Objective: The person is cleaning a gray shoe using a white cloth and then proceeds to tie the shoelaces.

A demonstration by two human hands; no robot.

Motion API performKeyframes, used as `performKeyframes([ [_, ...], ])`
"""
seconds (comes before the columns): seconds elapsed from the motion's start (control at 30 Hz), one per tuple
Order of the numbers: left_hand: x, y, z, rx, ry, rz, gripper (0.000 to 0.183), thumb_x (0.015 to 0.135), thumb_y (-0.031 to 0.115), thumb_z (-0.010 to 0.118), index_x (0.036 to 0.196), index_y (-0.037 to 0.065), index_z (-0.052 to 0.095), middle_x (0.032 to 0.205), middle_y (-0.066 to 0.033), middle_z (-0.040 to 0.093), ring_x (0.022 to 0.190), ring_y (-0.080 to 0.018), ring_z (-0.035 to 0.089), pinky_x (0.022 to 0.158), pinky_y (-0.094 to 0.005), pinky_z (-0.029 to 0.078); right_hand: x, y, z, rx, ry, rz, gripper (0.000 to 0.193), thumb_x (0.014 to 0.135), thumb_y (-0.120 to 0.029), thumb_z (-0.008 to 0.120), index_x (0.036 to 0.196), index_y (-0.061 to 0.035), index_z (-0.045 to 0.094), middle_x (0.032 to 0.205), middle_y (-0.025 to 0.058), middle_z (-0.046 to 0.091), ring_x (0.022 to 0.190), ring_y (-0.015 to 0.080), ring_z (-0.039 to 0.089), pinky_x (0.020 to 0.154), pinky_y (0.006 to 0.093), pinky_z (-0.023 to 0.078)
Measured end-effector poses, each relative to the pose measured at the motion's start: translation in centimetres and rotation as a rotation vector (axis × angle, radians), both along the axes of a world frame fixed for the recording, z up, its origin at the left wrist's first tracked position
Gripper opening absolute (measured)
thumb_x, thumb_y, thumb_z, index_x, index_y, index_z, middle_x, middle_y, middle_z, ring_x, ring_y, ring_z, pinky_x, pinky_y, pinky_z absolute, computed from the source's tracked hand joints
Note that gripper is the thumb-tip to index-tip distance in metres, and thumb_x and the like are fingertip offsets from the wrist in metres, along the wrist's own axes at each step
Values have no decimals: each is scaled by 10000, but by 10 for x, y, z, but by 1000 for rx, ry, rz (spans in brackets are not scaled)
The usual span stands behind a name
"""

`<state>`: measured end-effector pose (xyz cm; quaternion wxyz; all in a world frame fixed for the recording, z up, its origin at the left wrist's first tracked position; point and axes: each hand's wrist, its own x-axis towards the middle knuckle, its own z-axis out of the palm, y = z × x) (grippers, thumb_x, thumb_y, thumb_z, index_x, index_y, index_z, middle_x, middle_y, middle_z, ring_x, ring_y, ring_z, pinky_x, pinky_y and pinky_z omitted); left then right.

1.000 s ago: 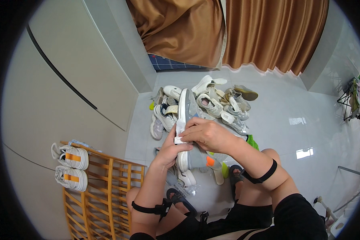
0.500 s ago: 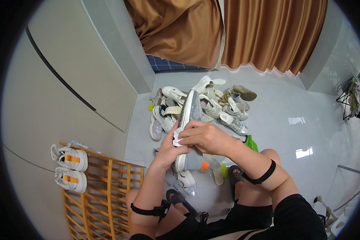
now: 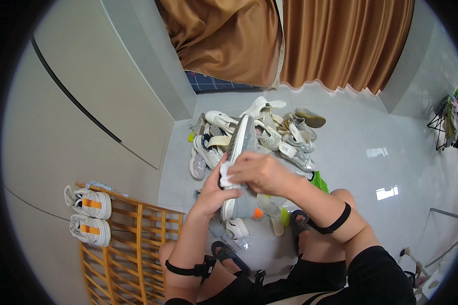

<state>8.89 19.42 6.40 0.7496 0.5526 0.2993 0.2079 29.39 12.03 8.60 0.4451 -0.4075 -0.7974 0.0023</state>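
A grey shoe with a white sole (image 3: 245,133) is held up on its side in front of me, toe pointing away. My left hand (image 3: 211,195) grips it around the middle, thumb across the near side. Pressed against the sole's edge is a white tissue or cloth (image 3: 224,174), pinched in the bent fingers of my right hand (image 3: 262,173). My right hand hides part of the shoe's upper. Beyond the shoe, a heap of white and grey shoes (image 3: 221,121) lies on the floor.
At the left stands a slatted wooden rack (image 3: 140,239) with a pair of white shoes with orange stripes (image 3: 90,204) on top. A bright green cloth (image 3: 318,182) lies near my right knee. Brown curtains (image 3: 346,43) hang at the back above glossy floor tiles (image 3: 351,152).
My right hand and the white tissue or cloth have shifted slightly along the sole's edge, the fingers blurred. The left hand's hold on the shoe looks the same.
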Motion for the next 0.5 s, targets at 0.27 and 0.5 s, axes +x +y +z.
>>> performKeyframes([
  [0.27,2,-4,15,7,-62,-138,1121,696,-123,782,1687,30,282,1569,-120,499,1382,-218,535,1156,-343,425,46,14,16,251,64,-443,381,712,83,739,1038,-91,829,1093,87,793,967,291,723,831,378,632],
  [0.5,-13,3,4,2,3,-42,1085,682,-119,789,1657,14,330,1543,-109,520,1392,-221,529,1170,-364,422,1,4,-2,85,5,-5,455,690,101,731,1088,-104,808,1123,71,783,1004,300,724,867,381,632],
])
